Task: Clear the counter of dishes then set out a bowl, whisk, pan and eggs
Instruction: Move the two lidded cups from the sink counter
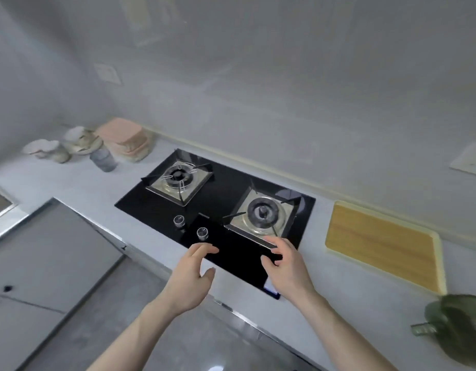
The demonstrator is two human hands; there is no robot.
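Observation:
My left hand [190, 279] and my right hand [286, 266] hover over the front edge of the black gas hob [218, 199], both empty with fingers spread. At the far left of the counter sit pale ceramic dishes [48, 151], a bowl with cups [81, 141], a grey glass [103, 159] and stacked pink containers [127, 141]. A green pan [459, 328] lies at the counter's right front corner, its handle pointing left.
A wooden cutting board [381, 245] lies flat to the right of the hob. The hob has two burners and two knobs [191, 226]. White counter [79, 183] runs along a grey wall with a socket [469, 159]. Grey cabinet fronts stand below left.

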